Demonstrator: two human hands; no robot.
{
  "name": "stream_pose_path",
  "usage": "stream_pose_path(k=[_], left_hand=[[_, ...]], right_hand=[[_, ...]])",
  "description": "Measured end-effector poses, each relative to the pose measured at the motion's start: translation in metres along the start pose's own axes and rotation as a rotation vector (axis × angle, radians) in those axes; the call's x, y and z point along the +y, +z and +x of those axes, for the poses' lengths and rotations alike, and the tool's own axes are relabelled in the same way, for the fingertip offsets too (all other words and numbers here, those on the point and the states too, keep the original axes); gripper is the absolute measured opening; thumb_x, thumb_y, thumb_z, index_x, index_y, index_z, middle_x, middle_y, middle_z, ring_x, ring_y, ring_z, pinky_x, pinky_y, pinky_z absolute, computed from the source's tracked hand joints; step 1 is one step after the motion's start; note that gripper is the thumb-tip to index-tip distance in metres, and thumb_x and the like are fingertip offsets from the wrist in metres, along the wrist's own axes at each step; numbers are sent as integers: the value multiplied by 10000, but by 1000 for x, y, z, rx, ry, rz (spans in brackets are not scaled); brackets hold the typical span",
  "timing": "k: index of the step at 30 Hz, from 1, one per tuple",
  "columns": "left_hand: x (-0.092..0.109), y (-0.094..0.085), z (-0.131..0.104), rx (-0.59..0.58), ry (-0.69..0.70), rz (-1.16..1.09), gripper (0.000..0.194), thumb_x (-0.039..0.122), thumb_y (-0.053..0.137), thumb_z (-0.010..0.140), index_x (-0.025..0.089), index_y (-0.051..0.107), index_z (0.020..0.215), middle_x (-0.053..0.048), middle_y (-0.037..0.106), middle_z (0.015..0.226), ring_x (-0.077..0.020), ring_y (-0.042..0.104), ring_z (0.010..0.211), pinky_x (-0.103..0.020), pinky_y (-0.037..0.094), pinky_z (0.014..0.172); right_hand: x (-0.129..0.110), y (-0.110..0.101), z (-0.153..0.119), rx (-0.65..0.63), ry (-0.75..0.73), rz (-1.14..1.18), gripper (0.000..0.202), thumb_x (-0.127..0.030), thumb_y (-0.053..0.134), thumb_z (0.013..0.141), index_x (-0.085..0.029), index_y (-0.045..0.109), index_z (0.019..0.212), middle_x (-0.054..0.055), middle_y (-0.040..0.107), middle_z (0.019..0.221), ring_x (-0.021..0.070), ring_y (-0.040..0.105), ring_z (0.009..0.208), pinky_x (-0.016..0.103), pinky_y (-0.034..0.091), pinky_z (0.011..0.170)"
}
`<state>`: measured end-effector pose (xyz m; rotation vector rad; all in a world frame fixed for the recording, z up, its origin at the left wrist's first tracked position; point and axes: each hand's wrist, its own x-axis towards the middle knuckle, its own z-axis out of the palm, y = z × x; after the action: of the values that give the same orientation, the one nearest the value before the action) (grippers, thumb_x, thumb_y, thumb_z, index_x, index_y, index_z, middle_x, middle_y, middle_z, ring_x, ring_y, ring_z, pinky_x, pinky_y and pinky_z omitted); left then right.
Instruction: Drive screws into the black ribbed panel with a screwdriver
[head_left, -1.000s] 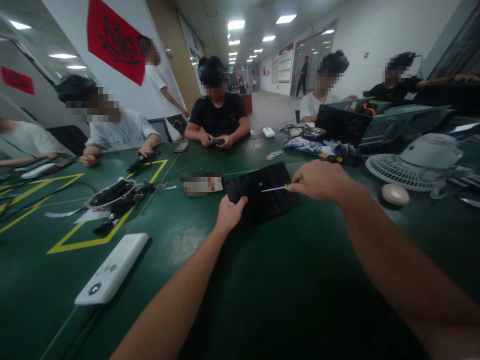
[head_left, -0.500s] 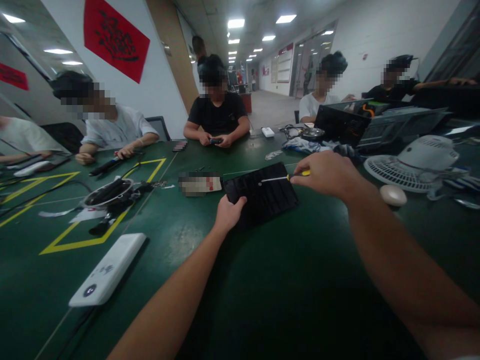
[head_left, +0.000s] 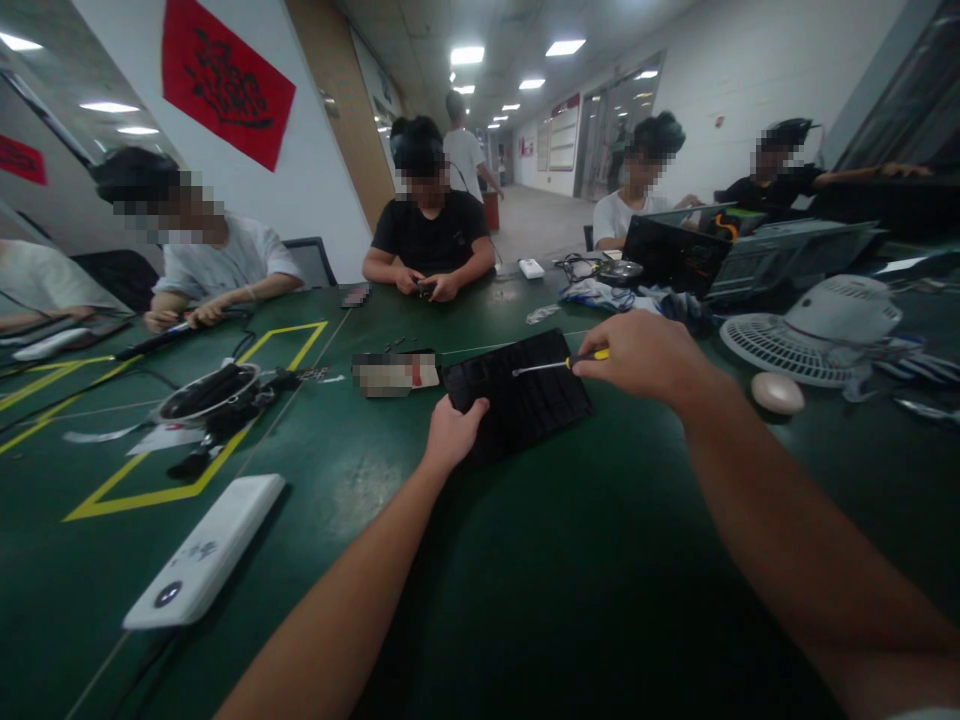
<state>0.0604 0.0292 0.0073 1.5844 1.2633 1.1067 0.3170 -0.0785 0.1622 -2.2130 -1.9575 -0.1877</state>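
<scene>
My left hand [head_left: 455, 432] grips the near left corner of a flat black panel [head_left: 532, 405], thumb on top and the other fingers mostly hidden beneath. The panel lies tilted over the green table and has ridges across its face. In my right hand [head_left: 637, 358] is a screwdriver [head_left: 553, 366] with a yellow and black handle, pinched between thumb and fingers. Its metal shaft points left, nearly level, and the tip appears over the panel's upper middle. Whether the tip touches the panel I cannot tell. A small, partly blurred box [head_left: 396, 374] lies just left of the panel.
A white power bank [head_left: 206, 552] with a cable lies front left. Behind it is a round-rimmed holder [head_left: 210, 392] with black parts. To the right are a white fan [head_left: 814, 330] and a pale mouse [head_left: 778, 393]. Several people sit around the table [head_left: 570, 560].
The view has shifted slightly. The screwdriver handle has turned a little in my right hand, its tip staying over the panel. A person in white now shows walking in the background.
</scene>
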Motion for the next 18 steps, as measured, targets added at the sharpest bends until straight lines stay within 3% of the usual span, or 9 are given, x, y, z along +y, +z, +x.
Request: stream_pose_path(k=[10,18], left_hand=[[-1,-1,0,5,-1,13,311,412,804,796,162,781,979,-124,838,1016,-327,780,963,-443,603,900],[1,-1,0,10,5,19,323,419,797,787,165,773,983,-132,843,1031,-341,785,990,-458,598,925]], right_hand=[[-8,-4,-3,-17,13,-24,300,-475,710,955,-303,903,1107,108,852,1158,383,751,1119,484,568,859],[-13,-5,-5,-17,7,-57,256,-370,733,943,-303,884,1138,96,847,1181,376,748,1138,472,549,853]])
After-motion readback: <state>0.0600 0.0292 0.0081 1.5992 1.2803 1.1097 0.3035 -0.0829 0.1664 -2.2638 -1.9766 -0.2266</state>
